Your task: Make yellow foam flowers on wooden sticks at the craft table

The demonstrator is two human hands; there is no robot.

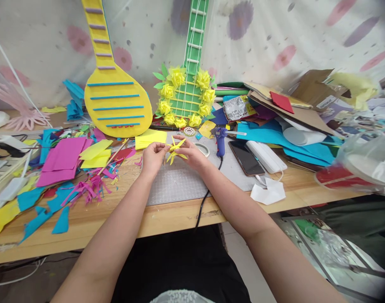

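Between my two hands, above the grey cutting mat (173, 185), is a yellow paper flower (174, 154) with narrow, pointed petals spread outward. My left hand (154, 156) pinches it from the left side. On the right, my right hand (191, 152) has its fingers closed on the flower's other side. Just behind the hands lies a yellow sheet (151, 139). A roll of tape (202, 150) sits by my right hand, and a blue glue gun (220, 141) lies further right with its black cord running toward the table's front edge.
A yellow instrument-shaped craft (118, 101) and a green one (186, 101) with yellow flowers stand against the curtain. Magenta sheets (64, 160) and scraps cover the left. A phone (246, 158), white power bank (266, 156) and blue sheets (284, 139) lie right, near a bagged cup (344, 176).
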